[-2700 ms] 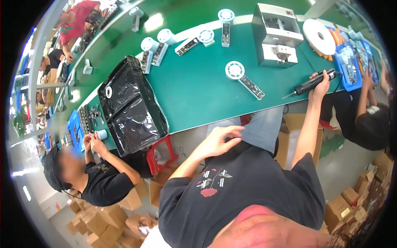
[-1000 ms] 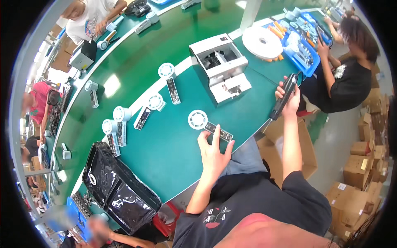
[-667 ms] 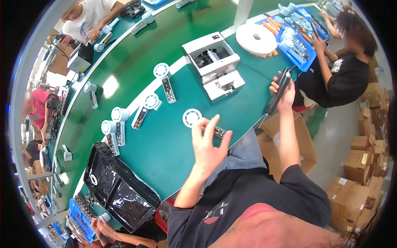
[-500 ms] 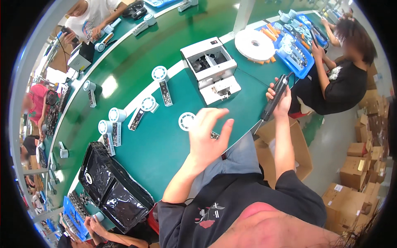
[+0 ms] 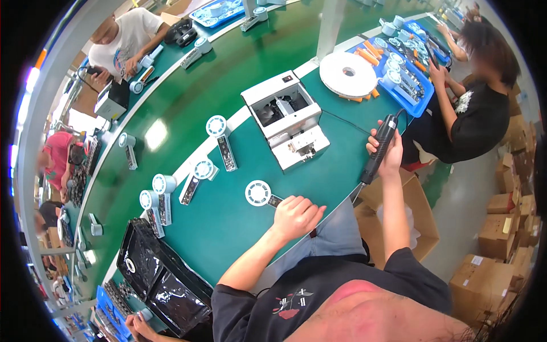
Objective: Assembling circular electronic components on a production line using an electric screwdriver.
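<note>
On the green table before me lies a handheld fan housing (image 5: 258, 193), light blue, with a slotted round head and a circuit board in its handle. My left hand (image 5: 297, 218) is closed over the handle's near end, and its fingers hide most of that part. Out to the right, my right hand (image 5: 388, 153) grips a black electric screwdriver (image 5: 379, 149), its bit pointing down past the table's edge. A white screw feeder machine (image 5: 288, 119) stands beyond the housing, between my two hands.
More fan housings (image 5: 217, 126) lie along the table's far side. A black plastic-lined tray (image 5: 171, 285) sits at left, a white reel (image 5: 348, 75) and blue parts tray (image 5: 413, 100) at right. A co-worker (image 5: 476, 108) sits there; an open carton (image 5: 419, 222) stands below the edge.
My left hand has come down from above the housing, and its spread fingers have closed at the handle. The right hand still holds the screwdriver in nearly the same place. The view has shifted slightly.
</note>
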`<move>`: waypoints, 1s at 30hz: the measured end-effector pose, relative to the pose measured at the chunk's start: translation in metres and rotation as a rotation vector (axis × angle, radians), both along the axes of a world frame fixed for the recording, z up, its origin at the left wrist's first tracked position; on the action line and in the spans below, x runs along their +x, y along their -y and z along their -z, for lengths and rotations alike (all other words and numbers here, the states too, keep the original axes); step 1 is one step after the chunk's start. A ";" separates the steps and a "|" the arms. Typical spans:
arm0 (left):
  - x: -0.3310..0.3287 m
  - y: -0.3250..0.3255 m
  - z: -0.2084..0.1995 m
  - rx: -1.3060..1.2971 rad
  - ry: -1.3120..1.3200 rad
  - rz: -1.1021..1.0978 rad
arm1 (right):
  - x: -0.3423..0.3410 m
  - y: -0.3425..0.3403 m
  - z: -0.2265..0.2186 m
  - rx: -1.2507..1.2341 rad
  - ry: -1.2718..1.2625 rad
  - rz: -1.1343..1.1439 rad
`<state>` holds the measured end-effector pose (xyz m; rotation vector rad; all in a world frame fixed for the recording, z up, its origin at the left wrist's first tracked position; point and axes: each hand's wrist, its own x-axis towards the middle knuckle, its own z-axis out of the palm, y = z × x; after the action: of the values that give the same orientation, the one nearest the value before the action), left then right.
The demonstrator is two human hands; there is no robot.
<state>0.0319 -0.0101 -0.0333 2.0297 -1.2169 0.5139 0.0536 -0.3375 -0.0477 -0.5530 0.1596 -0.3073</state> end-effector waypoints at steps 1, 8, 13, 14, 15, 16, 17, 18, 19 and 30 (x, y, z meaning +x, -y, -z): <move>0.000 -0.001 0.000 0.004 0.005 0.010 | -0.001 0.000 0.000 0.004 0.005 0.010; -0.003 -0.005 -0.002 0.024 0.011 0.047 | -0.003 -0.001 0.004 0.013 0.013 0.019; -0.001 -0.003 0.000 0.031 0.015 0.056 | -0.002 -0.001 0.002 0.033 0.008 0.031; -0.001 -0.002 0.001 0.016 0.018 0.048 | 0.000 0.000 0.001 0.003 0.007 0.029; -0.001 -0.002 0.001 0.001 0.021 0.040 | 0.002 -0.001 0.001 -0.027 0.006 0.026; -0.001 -0.005 0.001 0.008 0.019 0.047 | 0.002 -0.003 0.002 -0.025 0.008 0.027; -0.001 -0.004 0.001 0.003 0.020 0.049 | 0.001 -0.002 0.002 -0.024 0.008 0.028; -0.001 -0.003 0.001 -0.002 0.022 0.051 | 0.001 -0.001 0.003 -0.022 0.010 0.032; -0.001 -0.001 0.001 -0.004 0.024 0.051 | 0.001 0.001 0.004 -0.020 0.012 0.035; -0.004 -0.003 0.002 -0.051 0.032 0.009 | 0.005 -0.001 0.002 -0.030 -0.016 0.032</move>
<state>0.0276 -0.0069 -0.0353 1.9794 -1.2189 0.5694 0.0585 -0.3370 -0.0500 -0.5831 0.1793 -0.3366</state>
